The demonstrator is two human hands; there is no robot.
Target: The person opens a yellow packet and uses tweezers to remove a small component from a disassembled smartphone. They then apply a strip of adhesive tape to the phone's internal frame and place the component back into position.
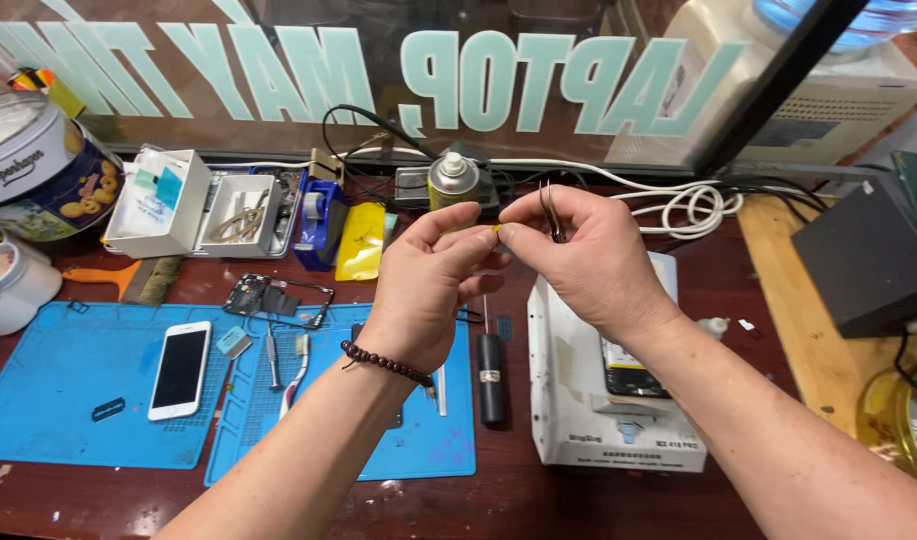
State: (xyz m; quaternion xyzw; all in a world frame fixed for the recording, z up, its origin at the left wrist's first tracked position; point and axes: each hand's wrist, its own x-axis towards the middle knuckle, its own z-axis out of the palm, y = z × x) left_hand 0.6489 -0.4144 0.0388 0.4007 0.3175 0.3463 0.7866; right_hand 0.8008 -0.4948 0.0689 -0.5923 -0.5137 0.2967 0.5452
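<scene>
Forearms reach up from the bottom edge, the left one ringed by a dark bead bracelet (383,361), and meet above the bench. Left hand (428,285) pinches a tiny yellow piece (497,229) between thumb and forefinger; right hand (578,255) closes on its other end with thumb and forefinger while also gripping slim metal tweezers (549,210), whose tips point upward. So the yellow piece sits between the two hands, raised over the table, just in front of a spray can (453,178). Handling something this small well probably calls for light, even pressure from both pinches and for keeping the wrists close, so that it neither bends nor slips away. Below the hands lie two blue work mats (73,400), with a white smartphone (181,369) face up on the left one and a black-handled screwdriver (491,372) on the edge of the right one; a white box-shaped device (578,425) stands under the right wrist, and an open white parts box (168,203) sits farther left. What the yellow piece is cannot be made out, since the fingers cover most of it. The left forearm hides the middle of the right mat, and a cookie tin (28,170) is cut off at the left border.
</scene>
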